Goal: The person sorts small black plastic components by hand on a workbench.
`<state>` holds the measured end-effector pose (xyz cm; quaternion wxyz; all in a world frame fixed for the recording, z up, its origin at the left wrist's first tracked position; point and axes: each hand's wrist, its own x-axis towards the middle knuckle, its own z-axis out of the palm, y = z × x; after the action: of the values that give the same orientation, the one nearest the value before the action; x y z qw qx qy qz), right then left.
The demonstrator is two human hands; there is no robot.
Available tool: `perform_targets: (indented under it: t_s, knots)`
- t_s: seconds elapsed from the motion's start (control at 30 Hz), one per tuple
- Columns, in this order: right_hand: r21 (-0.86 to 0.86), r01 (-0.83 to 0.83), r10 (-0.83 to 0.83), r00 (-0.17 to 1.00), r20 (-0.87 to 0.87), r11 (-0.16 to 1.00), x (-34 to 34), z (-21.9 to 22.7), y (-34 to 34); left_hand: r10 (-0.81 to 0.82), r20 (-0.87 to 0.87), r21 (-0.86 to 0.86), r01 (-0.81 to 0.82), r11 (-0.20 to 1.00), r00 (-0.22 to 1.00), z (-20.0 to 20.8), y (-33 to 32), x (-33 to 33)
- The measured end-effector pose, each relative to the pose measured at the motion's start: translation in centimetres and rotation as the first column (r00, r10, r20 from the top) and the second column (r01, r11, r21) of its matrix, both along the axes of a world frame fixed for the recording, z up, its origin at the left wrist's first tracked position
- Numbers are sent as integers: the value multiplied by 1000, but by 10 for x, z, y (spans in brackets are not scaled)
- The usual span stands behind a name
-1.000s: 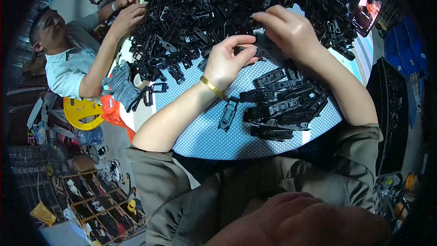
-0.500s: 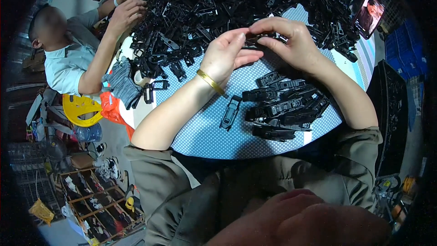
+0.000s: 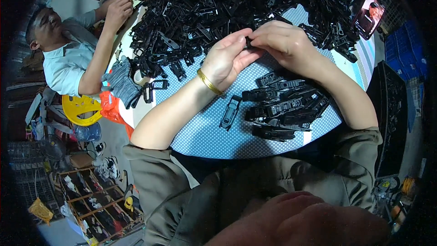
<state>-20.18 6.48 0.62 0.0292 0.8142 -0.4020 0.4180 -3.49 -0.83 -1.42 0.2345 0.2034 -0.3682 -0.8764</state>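
Observation:
My left hand (image 3: 226, 59), with a gold bangle at its wrist, and my right hand (image 3: 287, 43) meet above the patterned tabletop. Between their fingertips is a small black plastic part (image 3: 248, 41), mostly hidden by the fingers. Both hands are closed on it. Just beyond them spreads a large heap of black plastic parts (image 3: 218, 4). Nearer to me, below my right hand, several long black parts (image 3: 287, 105) lie stacked in rows. One single part (image 3: 231, 111) lies apart, to the left of these rows.
A propped phone (image 3: 368, 14) stands at the far right, near blue crates (image 3: 405, 48). On the left a co-worker (image 3: 68, 64) handles parts at the table edge. Grey gloves (image 3: 122, 82), a tape roll (image 3: 138, 76) and an orange bag (image 3: 111, 107) lie near a yellow stool (image 3: 82, 109).
My right hand's fingers have curled in and come closer to my left fingertips around the black part. The co-worker's hands have moved slightly away from the heap. The stacked parts stay put.

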Motion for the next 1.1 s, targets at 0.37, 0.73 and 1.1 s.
perform_targets:
  t_s: [0.37, 0.73, 1.1]
  knots:
    - [-113, -28, 6, 982, -188, 993, 0, 4, 5, 17, 16, -71, -16, 997, 1000, 1, 5, 0]
    - [-231, -60, 6, 974, -228, 971, -4, 2, -4, -109, -195, -75, 96, 993, 975, 7, -4, 3]
    - [116, 575, -563, 817, -124, 810, -97, -2, -28, -149, 115, -229, 172, 958, 982, 10, 16, -6]
